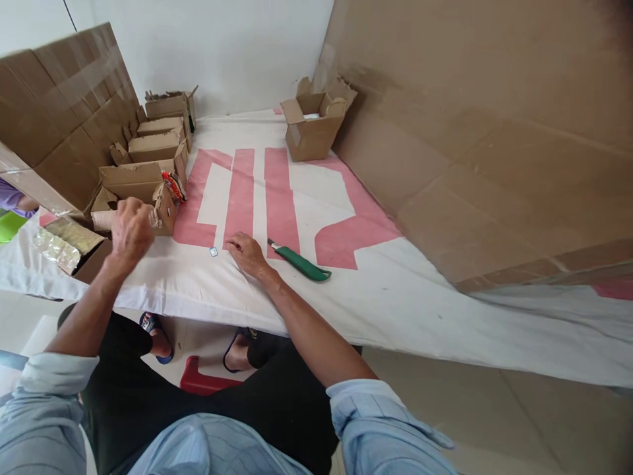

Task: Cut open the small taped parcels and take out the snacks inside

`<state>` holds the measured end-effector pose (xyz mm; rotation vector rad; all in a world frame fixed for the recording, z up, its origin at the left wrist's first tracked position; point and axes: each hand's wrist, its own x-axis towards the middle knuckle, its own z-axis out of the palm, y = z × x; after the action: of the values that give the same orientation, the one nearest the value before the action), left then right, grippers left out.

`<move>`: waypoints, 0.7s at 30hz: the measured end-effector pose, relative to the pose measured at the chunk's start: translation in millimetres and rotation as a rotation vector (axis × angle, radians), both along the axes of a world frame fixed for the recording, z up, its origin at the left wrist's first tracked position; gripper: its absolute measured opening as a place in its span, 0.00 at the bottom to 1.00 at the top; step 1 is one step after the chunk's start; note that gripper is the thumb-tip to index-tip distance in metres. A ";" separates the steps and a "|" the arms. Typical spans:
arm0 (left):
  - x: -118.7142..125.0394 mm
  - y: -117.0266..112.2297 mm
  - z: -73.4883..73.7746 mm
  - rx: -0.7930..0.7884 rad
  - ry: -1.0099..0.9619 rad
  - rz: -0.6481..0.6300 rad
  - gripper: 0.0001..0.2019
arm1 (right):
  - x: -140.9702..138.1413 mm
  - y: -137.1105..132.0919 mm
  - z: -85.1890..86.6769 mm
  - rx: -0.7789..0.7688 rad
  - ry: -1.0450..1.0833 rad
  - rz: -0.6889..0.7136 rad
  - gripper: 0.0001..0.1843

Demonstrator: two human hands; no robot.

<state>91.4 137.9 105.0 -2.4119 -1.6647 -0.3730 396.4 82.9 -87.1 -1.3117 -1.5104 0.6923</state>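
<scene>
My left hand [129, 227] is closed around a brown tape roll [101, 220] beside a small open cardboard box [141, 185] at the table's left. My right hand [248, 254] rests on the white and red cloth [277, 198], fingers curled loosely downward and touching the surface, holding nothing I can see. A tiny clear item [213, 251] lies just left of its fingertips. A green-handled utility knife [299, 262] lies on the cloth just right of that hand.
Several small cardboard boxes [161, 128] line the left side, one with a red packet [174, 185]. An open box [312, 125] sits at the back. Large cardboard sheets [475, 145] lean at the right and a big carton [59, 112] at left. Foil packets [57, 247] fill a box at the left edge.
</scene>
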 end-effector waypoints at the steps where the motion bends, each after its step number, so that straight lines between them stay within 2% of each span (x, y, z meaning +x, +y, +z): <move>1: 11.2 -10.3 -8.3 -0.047 -0.005 -0.045 0.19 | -1.4 -0.3 -0.1 0.006 -0.017 -0.013 0.10; 3: 33.6 -25.5 -28.5 -0.182 -0.025 -0.122 0.18 | -2.0 -1.8 -0.1 0.021 -0.020 -0.025 0.11; 6: 61.8 -33.2 -60.7 -0.376 -0.077 -0.161 0.15 | 1.0 -5.1 0.0 0.046 0.015 -0.006 0.11; 10: 85.8 -26.4 -91.7 -0.439 -0.092 -0.179 0.13 | 5.2 -5.9 -0.2 0.060 0.054 0.014 0.10; 14: 98.1 -19.5 -105.2 -0.461 -0.077 -0.154 0.12 | 6.5 -2.7 -0.7 0.056 0.072 0.013 0.09; 21: 105.9 -12.7 -109.0 -0.480 -0.088 -0.121 0.15 | 7.1 -2.0 -2.7 0.066 0.067 0.012 0.10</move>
<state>197.3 125.2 -3.9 -2.8829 -1.8201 -0.1008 403.5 81.0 -89.8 -1.2193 -1.4757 0.6820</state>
